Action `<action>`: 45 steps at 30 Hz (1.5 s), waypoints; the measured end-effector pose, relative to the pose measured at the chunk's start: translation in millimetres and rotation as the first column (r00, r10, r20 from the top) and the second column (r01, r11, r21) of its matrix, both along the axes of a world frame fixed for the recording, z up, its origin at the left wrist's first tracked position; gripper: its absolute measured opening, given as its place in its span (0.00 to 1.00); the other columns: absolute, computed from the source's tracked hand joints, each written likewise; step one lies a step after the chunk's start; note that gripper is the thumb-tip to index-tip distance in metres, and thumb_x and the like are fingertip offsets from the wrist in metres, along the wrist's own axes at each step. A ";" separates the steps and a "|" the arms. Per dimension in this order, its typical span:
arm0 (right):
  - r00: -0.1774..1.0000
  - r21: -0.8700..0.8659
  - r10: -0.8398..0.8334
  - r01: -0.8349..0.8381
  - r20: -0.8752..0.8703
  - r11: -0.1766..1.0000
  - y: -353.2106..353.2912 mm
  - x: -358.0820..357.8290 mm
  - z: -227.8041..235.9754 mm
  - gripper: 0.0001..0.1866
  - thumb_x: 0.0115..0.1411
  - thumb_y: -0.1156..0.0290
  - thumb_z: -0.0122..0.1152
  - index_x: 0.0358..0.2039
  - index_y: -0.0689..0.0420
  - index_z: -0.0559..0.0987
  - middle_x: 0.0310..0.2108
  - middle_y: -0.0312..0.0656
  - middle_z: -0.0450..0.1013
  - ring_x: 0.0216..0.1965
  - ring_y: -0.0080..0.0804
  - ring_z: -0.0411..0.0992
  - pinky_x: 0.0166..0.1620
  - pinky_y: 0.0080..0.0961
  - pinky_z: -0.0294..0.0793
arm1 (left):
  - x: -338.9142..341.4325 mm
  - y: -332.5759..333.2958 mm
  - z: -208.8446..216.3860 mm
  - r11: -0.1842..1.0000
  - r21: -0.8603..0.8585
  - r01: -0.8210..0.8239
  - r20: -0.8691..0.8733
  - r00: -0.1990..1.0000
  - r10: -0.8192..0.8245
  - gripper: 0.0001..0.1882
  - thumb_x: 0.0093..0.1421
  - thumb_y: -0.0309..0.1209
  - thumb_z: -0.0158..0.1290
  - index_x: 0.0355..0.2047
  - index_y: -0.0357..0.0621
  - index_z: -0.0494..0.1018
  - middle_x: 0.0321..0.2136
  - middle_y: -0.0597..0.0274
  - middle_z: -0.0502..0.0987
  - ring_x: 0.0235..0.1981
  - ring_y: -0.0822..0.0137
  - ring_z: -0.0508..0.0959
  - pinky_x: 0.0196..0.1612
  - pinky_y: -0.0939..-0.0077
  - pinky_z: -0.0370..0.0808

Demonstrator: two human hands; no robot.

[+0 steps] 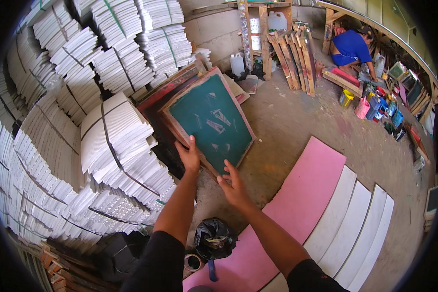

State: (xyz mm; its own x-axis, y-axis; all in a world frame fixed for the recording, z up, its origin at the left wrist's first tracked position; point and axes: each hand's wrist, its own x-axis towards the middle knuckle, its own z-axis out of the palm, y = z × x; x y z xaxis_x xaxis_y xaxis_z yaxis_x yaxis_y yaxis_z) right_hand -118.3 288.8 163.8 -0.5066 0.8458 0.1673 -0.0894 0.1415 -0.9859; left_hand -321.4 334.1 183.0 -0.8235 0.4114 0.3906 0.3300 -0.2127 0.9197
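A wooden-framed printing screen (209, 117) with dark green mesh and pale cut-out marks stands tilted in front of me. My left hand (188, 155) grips its left edge, with the thumb on the front face and the fingers around the side. Close by the lower corner is my right hand (234, 187), its fingers apart and the fingertips at the frame's bottom edge. Behind this screen leans another reddish, dark frame (153, 104). Below my hands, a pink board (301, 194) lies with several white boards (348, 219) beside it.
Strapped stacks of white corrugated sheets (114, 131) fill the left side. A black plastic bag (214, 238) and a tape roll (193, 263) are near my feet. At the far right a person in blue (353, 47) crouches by paint tubs (362, 108). Wooden frames (294, 61) lean at the back.
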 end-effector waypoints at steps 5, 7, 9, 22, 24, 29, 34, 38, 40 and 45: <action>0.990 0.267 -0.140 0.132 0.010 0.955 -7.5 38.2 -23.9 0.35 0.68 0.67 0.61 0.71 0.55 0.59 0.63 0.56 0.65 0.56 0.42 0.72 0.56 0.36 0.74 | 80.0 8.3 18.6 0.972 0.232 0.046 -0.014 0.999 -0.044 0.23 0.65 0.35 0.61 0.52 0.35 0.65 0.45 0.56 0.72 0.47 0.65 0.72 0.54 0.70 0.69; 0.992 0.145 -0.116 0.109 0.043 0.983 -23.0 66.0 -13.9 0.35 0.67 0.67 0.61 0.70 0.59 0.59 0.66 0.58 0.61 0.64 0.46 0.65 0.60 0.38 0.70 | 113.5 6.4 33.7 0.955 0.296 0.031 -0.005 1.000 -0.031 0.23 0.65 0.34 0.62 0.52 0.35 0.65 0.44 0.57 0.72 0.46 0.66 0.72 0.53 0.69 0.69; 0.988 0.064 -0.137 0.132 0.070 0.989 -37.5 98.1 -6.2 0.35 0.67 0.67 0.61 0.70 0.61 0.59 0.66 0.58 0.61 0.66 0.47 0.63 0.62 0.39 0.69 | 136.8 3.2 50.5 0.964 0.264 0.033 -0.078 0.997 -0.013 0.21 0.62 0.32 0.64 0.48 0.35 0.68 0.41 0.60 0.71 0.42 0.67 0.71 0.49 0.71 0.69; 0.656 -0.002 -0.746 0.751 0.115 0.660 -137.4 282.5 13.1 0.38 0.66 0.56 0.62 0.70 0.58 0.59 0.66 0.52 0.59 0.64 0.46 0.62 0.62 0.40 0.67 | 220.5 -221.4 180.9 0.858 0.385 0.341 0.127 0.901 -0.415 0.15 0.60 0.28 0.66 0.45 0.31 0.80 0.34 0.65 0.81 0.34 0.75 0.76 0.39 0.80 0.71; 0.527 -0.211 -0.840 0.842 0.130 0.496 -171.6 303.5 31.0 0.42 0.67 0.48 0.59 0.72 0.56 0.54 0.69 0.52 0.55 0.67 0.49 0.58 0.64 0.43 0.64 | 222.1 -259.7 173.3 0.837 0.424 0.347 0.217 0.858 -0.466 0.15 0.61 0.29 0.65 0.46 0.32 0.80 0.36 0.63 0.81 0.34 0.72 0.77 0.41 0.78 0.73; 0.569 -0.661 -0.817 0.580 -0.091 0.477 -289.9 322.0 42.8 0.46 0.69 0.39 0.49 0.72 0.58 0.46 0.71 0.49 0.53 0.67 0.48 0.59 0.64 0.47 0.64 | 247.4 -346.3 147.7 0.815 0.441 0.375 0.410 0.724 -0.555 0.17 0.65 0.31 0.61 0.50 0.32 0.78 0.41 0.61 0.80 0.40 0.69 0.78 0.47 0.72 0.74; 0.468 -0.702 -0.844 0.508 -0.261 0.499 -329.9 311.5 37.0 0.39 0.72 0.39 0.41 0.71 0.55 0.52 0.70 0.48 0.55 0.67 0.48 0.59 0.66 0.48 0.63 | 271.4 -410.2 145.9 0.780 0.524 0.344 0.377 0.727 -0.574 0.17 0.68 0.29 0.56 0.53 0.30 0.75 0.45 0.58 0.79 0.41 0.70 0.77 0.46 0.75 0.74; 0.544 -0.635 -0.773 0.479 -0.328 0.606 -329.6 337.0 -21.8 0.41 0.72 0.36 0.35 0.71 0.57 0.56 0.66 0.50 0.61 0.66 0.48 0.61 0.65 0.48 0.65 | 286.5 -433.8 147.3 0.815 0.405 0.414 0.282 0.791 -0.543 0.18 0.68 0.30 0.55 0.53 0.29 0.74 0.43 0.59 0.78 0.40 0.69 0.76 0.45 0.74 0.74; 0.573 -0.688 -0.802 0.514 -0.168 0.512 -338.9 320.0 -3.3 0.46 0.70 0.32 0.33 0.70 0.61 0.58 0.63 0.52 0.65 0.63 0.48 0.65 0.63 0.47 0.68 | 282.8 -439.4 161.3 0.815 0.408 0.412 0.260 0.803 -0.536 0.17 0.68 0.30 0.56 0.52 0.29 0.74 0.42 0.59 0.78 0.40 0.69 0.76 0.45 0.75 0.74; 0.621 -0.383 -0.712 0.776 0.328 0.501 -375.2 358.1 -34.9 0.44 0.68 0.32 0.41 0.69 0.57 0.63 0.60 0.57 0.69 0.57 0.54 0.71 0.60 0.48 0.69 | 286.7 -443.1 163.4 0.764 0.404 0.503 0.077 0.814 -0.576 0.20 0.68 0.31 0.55 0.54 0.27 0.73 0.46 0.54 0.79 0.45 0.67 0.76 0.49 0.73 0.73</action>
State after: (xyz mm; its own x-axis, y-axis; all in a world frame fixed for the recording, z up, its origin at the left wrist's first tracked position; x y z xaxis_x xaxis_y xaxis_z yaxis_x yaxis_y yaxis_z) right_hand 239.8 -86.4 128.9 0.3602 0.8666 -0.3454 -0.0522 -0.3509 -0.9349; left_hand -34.7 -109.0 346.4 -0.5774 0.6756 0.4585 -0.1070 -0.6193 0.7778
